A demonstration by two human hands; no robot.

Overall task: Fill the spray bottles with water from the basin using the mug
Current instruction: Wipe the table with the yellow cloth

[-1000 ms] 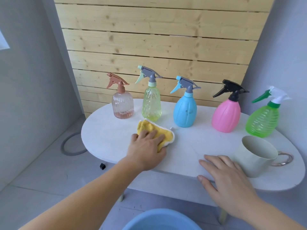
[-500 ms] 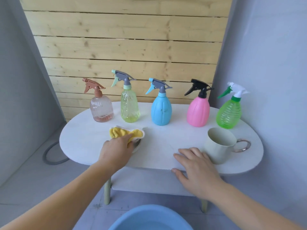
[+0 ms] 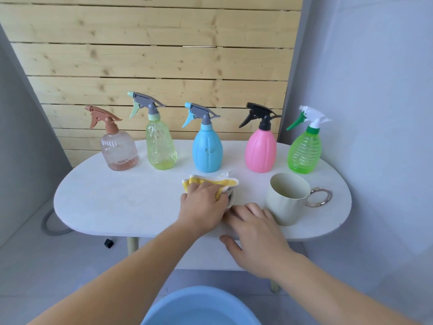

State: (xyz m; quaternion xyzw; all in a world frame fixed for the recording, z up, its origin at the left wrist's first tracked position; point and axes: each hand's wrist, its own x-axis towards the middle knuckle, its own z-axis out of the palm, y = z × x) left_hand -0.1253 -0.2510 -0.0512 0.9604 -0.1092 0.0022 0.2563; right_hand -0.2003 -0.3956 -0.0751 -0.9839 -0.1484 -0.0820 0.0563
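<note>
The table (image 3: 112, 198) lies bare at centre-left, left of the cloth (image 3: 225, 182) under my left hand (image 3: 201, 205). Spray bottles (image 3: 207, 150) wall off the back; the mug (image 3: 287, 204) stands just beside my right hand (image 3: 255, 235).

Five spray bottles (image 3: 207, 151) are counted on one bench (image 3: 105, 198), along with one mug (image 3: 287, 202), one cloth (image 3: 225, 181) and one basin (image 3: 199, 308).

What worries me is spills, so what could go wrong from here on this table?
1. The left hand holds the yellow cloth just in front of the blue bottle; a wider sweep could tip the bottle.
2. The right hand rests on the table edge beside the mug; a careless nudge might knock it over.
3. The basin lies below the near edge, so anything pushed off could drop into it.
</note>
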